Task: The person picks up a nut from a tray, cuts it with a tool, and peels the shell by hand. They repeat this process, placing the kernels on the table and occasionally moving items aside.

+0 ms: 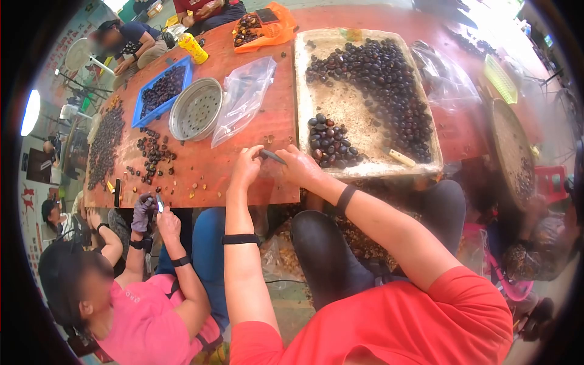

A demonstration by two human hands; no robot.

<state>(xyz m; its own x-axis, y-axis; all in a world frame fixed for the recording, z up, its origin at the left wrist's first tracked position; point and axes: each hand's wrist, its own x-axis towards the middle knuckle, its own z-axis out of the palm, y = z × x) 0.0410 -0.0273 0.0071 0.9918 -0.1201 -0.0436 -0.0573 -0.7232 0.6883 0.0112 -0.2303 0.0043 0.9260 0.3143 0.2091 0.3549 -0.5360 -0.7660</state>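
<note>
Tool (pixel 272 157), dark and slim, spans from the gripping right hand (pixel 303 168) to the left hand (pixel 246 165), apparently pinching its end.

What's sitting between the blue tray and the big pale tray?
In the head view, a grey perforated bowl beside the blue tray, then a clear plastic bag nearer the big pale tray.
</note>
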